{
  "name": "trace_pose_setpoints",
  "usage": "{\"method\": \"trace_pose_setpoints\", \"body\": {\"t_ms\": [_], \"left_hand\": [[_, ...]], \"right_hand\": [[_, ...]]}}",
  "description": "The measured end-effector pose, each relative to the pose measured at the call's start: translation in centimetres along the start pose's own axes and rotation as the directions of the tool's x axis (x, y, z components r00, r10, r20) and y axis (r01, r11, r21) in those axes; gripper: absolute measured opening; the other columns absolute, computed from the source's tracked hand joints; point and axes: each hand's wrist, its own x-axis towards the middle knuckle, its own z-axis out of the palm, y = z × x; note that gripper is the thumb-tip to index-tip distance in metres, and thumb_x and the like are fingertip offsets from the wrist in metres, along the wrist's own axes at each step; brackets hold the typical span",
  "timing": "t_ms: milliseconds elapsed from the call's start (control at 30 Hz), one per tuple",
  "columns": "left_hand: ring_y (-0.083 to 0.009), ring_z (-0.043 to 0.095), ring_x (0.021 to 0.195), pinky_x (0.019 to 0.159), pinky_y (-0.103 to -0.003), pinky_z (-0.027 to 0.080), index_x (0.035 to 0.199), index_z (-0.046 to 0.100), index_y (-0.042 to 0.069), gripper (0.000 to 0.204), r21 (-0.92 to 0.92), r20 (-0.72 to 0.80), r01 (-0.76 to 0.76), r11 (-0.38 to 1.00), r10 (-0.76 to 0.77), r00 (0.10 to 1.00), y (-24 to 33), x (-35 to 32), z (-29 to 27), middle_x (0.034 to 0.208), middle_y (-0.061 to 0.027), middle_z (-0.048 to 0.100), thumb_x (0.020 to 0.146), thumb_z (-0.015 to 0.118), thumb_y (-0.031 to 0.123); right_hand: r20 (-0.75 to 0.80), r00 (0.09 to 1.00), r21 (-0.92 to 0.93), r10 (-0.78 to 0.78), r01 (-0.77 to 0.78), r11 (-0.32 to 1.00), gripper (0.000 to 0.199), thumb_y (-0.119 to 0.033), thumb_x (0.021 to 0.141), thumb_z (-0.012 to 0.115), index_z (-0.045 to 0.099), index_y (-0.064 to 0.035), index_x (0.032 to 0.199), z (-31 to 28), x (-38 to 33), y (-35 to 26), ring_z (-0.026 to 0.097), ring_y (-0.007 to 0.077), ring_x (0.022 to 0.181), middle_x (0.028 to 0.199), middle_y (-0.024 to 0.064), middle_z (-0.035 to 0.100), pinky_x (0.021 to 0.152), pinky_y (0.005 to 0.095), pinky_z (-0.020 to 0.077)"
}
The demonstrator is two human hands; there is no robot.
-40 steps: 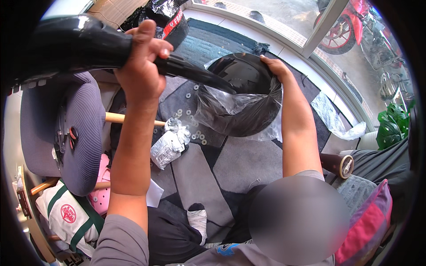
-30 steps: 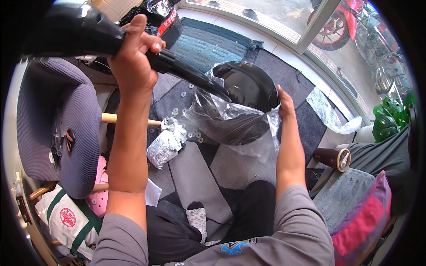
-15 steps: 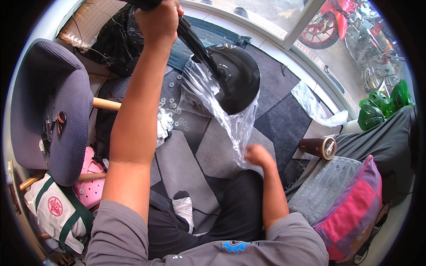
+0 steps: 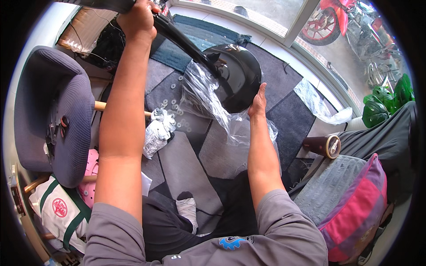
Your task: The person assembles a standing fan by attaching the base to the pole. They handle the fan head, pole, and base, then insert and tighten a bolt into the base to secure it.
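Observation:
My left hand, raised at the upper left, is closed around a black pole. The pole slants down to a glossy black round base, tipped so that its disc faces me. My right hand grips the base's right rim, thumb up along the edge, the other fingers hidden behind it. Clear plastic wrap clings around the left and lower side of the base and hangs in loose folds by my right wrist. The pole's upper end runs out at the top edge of the picture.
Pale rings lie scattered on the patchwork rug beside a crumpled white bundle. A grey chair stands left. On the right are a dark tumbler, a pink cushion and a leafy plant.
My right hand has left the hanging plastic and moved up to the base's rim. My left hand has shifted left with the pole, tilting it flatter. The plastic hangs looser.

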Motion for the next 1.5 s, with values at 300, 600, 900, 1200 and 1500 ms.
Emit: {"method": "trace_pose_setpoints", "body": {"t_ms": [300, 600, 900, 1200, 1500], "left_hand": [[-0.0132, 0.052, 0.05, 0.044, -0.03, 0.04, 0.091, 0.064, 0.003, 0.02, 0.127, -0.169, 0.063, 0.99, -0.041, 0.985, 0.0, 0.8, 1.2, 0.068, -0.002, 0.058, 0.09, 0.077, 0.018], [-0.0217, 0.067, 0.057, 0.057, -0.037, 0.052, 0.084, 0.072, 0.0, 0.046, 0.604, -0.173, 0.127, 0.787, -0.026, 0.985, 1.0, -1.2, 2.8, 0.066, -0.0098, 0.068, 0.088, 0.075, 0.045], [-0.0369, 0.075, 0.093, 0.083, -0.045, 0.055, 0.101, 0.075, 0.002, 0.048, 0.685, -0.023, 0.02, 0.728, -0.006, 1.0, -0.3, -2.2, 3.3, 0.093, -0.0198, 0.077, 0.085, 0.075, 0.048], [-0.0191, 0.063, 0.065, 0.068, -0.034, 0.054, 0.089, 0.068, 0.003, 0.028, 0.305, 0.65, -0.584, 0.752, 0.284, 0.705, -2.6, -5.7, 1.7, 0.07, -0.0053, 0.064, 0.083, 0.082, 0.026], [-0.0147, 0.068, 0.079, 0.078, -0.031, 0.055, 0.086, 0.068, 0.009, 0.023, 0.383, 0.59, 0.109, 0.917, -0.333, 0.736, -12.2, -15.5, -0.5, 0.082, -0.0027, 0.072, 0.077, 0.083, 0.025]], "right_hand": [[-0.299, 0.828, -0.629, -0.474, 0.203, 0.751, 0.057, -0.048, 0.108, 0.048, 0.074, 0.0018, 0.105, -0.3, -3.9, 2.7, 0.07, 0.0267, 0.081, 0.094, 0.0093, 0.076, 0.079, 0.0397, 0.054], [-0.165, 0.818, -0.939, -0.551, 0.041, 0.342, 0.058, -0.045, 0.107, 0.048, 0.069, 0.0049, 0.088, 1.0, -14.6, 11.4, 0.066, 0.047, 0.079, 0.083, 0.0276, 0.07, 0.071, 0.0519, 0.0488], [-0.155, 0.971, -0.877, -0.184, -0.049, 0.479, 0.057, -0.036, 0.096, 0.075, 0.042, -0.0052, 0.061, -0.5, -17.7, 12.6, 0.034, 0.0112, 0.06, 0.059, -0.0021, 0.039, 0.052, 0.0374, 0.032], [-0.205, 0.939, -0.804, -0.274, -0.002, 0.594, 0.042, -0.017, 0.096, 0.074, 0.051, -0.0102, 0.061, -5.5, -8.4, 2.3, 0.032, 0.0047, 0.059, 0.062, -0.0089, 0.042, 0.051, 0.0295, 0.0255], [-0.313, 0.934, -0.719, -0.172, -0.115, 0.685, 0.036, -0.022, 0.099, 0.071, 0.059, -0.0098, 0.067, -8.8, -8.1, 4.4, 0.035, 0.0053, 0.052, 0.059, -0.0084, 0.045, 0.048, 0.0284, 0.026]]}}
